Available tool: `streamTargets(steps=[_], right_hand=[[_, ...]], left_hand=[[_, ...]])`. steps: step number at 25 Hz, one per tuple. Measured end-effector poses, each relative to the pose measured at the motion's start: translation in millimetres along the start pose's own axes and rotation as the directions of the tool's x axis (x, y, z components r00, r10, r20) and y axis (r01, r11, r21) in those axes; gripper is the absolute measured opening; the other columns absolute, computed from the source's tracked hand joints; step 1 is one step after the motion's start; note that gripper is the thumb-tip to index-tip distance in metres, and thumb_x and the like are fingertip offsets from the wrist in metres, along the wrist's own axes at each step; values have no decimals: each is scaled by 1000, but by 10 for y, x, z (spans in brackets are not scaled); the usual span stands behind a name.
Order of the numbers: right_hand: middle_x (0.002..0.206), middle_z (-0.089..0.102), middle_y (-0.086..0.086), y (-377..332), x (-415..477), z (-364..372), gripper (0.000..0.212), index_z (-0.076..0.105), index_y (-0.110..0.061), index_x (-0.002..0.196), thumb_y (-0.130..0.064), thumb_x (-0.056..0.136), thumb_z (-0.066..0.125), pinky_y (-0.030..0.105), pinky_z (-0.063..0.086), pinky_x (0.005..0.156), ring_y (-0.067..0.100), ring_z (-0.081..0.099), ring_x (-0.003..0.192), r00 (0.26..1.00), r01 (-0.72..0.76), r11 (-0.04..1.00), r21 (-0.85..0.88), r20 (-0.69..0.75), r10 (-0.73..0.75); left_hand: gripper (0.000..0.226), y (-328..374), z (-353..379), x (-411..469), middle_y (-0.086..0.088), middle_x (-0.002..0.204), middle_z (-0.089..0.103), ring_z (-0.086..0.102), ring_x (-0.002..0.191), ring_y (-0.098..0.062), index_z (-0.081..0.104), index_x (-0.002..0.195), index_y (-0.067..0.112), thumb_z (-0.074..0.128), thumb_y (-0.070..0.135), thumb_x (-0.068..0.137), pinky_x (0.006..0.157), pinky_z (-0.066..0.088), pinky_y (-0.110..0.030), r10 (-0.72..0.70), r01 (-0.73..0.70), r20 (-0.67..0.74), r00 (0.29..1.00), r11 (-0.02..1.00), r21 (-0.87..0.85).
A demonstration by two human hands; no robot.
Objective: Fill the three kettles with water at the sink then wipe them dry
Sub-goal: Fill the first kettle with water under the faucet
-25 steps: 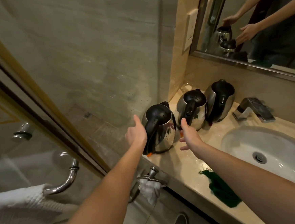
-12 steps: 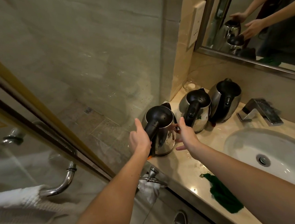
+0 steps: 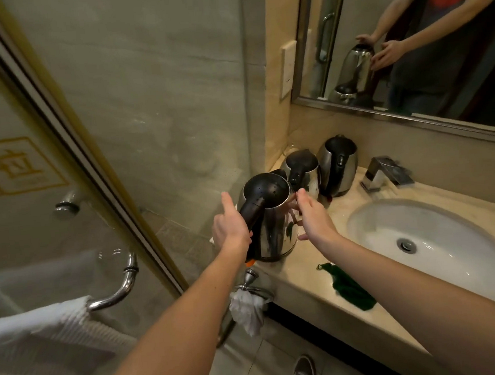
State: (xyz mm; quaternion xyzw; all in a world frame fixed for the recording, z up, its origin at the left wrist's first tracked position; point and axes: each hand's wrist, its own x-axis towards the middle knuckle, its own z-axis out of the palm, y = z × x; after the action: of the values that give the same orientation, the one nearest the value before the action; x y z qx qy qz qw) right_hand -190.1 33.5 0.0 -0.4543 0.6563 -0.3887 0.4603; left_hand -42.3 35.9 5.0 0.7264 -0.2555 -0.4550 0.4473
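Now at the left end of the counter (image 3: pixel 305 273), a person's left hand (image 3: pixel 231 230) and right hand (image 3: pixel 313 216) flank the nearest kettle (image 3: pixel 273 232). The right fingers lie flat against its side. The left fingers are hidden behind the handle, so that grip cannot be told. The middle kettle (image 3: pixel 301 169) crowds just behind it, and the far kettle (image 3: pixel 338 165) stands near the tap (image 3: pixel 384 173). A green cloth (image 3: pixel 349 288) lies beside the basin (image 3: pixel 391 226). A second earlier, both hands were still short of the kettle.
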Motion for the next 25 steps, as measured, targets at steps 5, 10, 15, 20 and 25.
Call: streamTargets(steps=[5,10,15,20,25], right_hand=[[147,45,-8,-25,-643,-403,53,38,-34,146,-56,100,26,46,33,113,13,37,137,959,240,962,-128,-121,-255],[145,43,-4,1,-1061,-855,48,43,-33,144,-50,103,25,31,28,105,15,35,135,923,264,918,-296,-200,-330],[142,42,1,116,-1287,-1284,53,50,-23,140,-51,102,25,31,27,104,19,37,132,907,181,957,-227,-338,-252],[139,40,0,242,-1433,-1681,57,52,-21,139,-55,100,27,34,34,106,18,39,129,893,104,987,-125,-426,-147],[140,36,0,345,-1455,-2037,54,58,-28,133,-57,99,28,49,31,114,22,35,133,892,89,995,-37,-441,-96]], left_hand=[[65,28,24,-619,-10,74,63,65,61,-28,53,80,14,23,70,93,76,59,-46,83,-85,47,995,995,54],[66,1,224,-1122,-10,75,65,67,70,-30,54,78,18,18,72,92,82,57,-48,182,-196,149,972,977,82],[89,-62,560,-1469,-9,98,69,65,91,-30,62,100,14,10,83,78,92,52,-50,207,-228,253,945,972,56],[69,-130,912,-1750,-6,101,65,61,100,-28,55,90,14,14,68,94,100,46,-47,206,-244,304,930,965,93],[75,-159,1304,-1893,-7,111,63,59,108,-29,62,114,11,11,63,98,101,44,-45,215,-274,307,927,948,161]])
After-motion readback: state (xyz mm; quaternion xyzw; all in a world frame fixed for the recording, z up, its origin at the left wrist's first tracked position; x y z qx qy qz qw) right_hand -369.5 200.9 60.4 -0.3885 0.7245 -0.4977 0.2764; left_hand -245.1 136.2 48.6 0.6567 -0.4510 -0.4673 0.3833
